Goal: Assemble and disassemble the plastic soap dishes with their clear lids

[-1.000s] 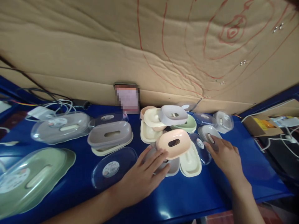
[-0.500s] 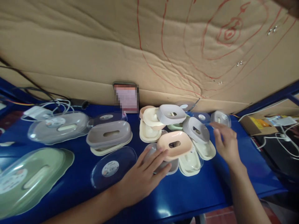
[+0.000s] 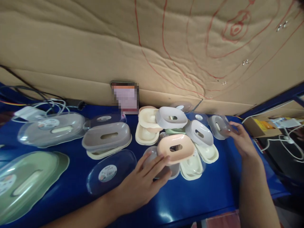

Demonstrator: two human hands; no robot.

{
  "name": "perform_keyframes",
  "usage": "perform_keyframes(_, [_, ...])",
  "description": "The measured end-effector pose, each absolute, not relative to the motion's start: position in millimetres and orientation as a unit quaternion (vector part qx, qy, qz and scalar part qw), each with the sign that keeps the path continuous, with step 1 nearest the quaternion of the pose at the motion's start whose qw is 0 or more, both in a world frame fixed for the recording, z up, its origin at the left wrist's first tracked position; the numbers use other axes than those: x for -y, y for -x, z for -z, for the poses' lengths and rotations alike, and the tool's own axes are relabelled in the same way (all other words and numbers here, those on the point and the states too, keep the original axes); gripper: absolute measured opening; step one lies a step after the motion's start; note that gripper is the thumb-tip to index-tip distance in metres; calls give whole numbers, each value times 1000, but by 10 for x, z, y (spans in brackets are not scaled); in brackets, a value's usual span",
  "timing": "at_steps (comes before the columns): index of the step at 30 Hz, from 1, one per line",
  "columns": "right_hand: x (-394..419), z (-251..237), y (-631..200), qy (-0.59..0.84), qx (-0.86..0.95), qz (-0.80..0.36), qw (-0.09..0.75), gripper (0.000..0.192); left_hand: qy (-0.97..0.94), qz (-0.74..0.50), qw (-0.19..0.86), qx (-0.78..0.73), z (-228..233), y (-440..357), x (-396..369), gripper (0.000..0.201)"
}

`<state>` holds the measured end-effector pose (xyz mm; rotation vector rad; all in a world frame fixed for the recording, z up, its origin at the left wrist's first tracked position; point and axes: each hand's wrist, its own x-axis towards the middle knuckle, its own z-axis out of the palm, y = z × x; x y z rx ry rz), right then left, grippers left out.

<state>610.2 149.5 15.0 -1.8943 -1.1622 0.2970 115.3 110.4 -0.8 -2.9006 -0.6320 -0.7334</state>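
Observation:
A heap of small oval soap dishes lies on the blue table (image 3: 194,202). My left hand (image 3: 142,183) rests flat on a grey dish (image 3: 154,158) at the front of the heap, its fingertips against the peach dish (image 3: 175,148). My right hand (image 3: 242,141) grips a small grey dish with a clear lid (image 3: 218,126), tilted at the heap's right end. A grey perforated insert (image 3: 199,132) leans on a cream tray (image 3: 209,152) between the two hands.
Larger lidded dishes stand to the left: a grey and cream one (image 3: 106,139), a clear-lidded grey one (image 3: 51,128), a green one (image 3: 28,180). A loose clear lid (image 3: 111,171) lies by my left wrist. A cardboard wall (image 3: 95,47) backs the table. Cables (image 3: 38,104) run at far left.
My right hand let go of the grey insert, which now leans on the heap, then reached right and back and took hold of the small lidded dish. My left hand stayed put.

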Motion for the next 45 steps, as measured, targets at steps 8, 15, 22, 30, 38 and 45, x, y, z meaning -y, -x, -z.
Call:
perform_keyframes(8, [-1372,-90,-6378,795,423,-152,408,60,948,245,28,201,7,-1168,-1107,32])
perform_keyframes(15, [-1326,-54,-6555,863,406,-56,294,43,947,246,25,206,17,-1162,-1104,30])
perform_keyframes(22, [-1353,-173,-6260,851,472,37,226,45,946,247,23,209,16,-1166,-1104,31])
perform_keyframes(30, [-1502,14,-5761,765,628,114,88,52,947,247,22,204,42,-1157,-1103,31])
perform_keyframes(38, [-1468,-201,-5793,786,563,66,248,58,946,249,24,207,45,-1165,-1111,31])
perform_keyframes(45, [-1471,-299,-5469,681,691,41,239,46,943,257,19,213,37,-1140,-1114,35])
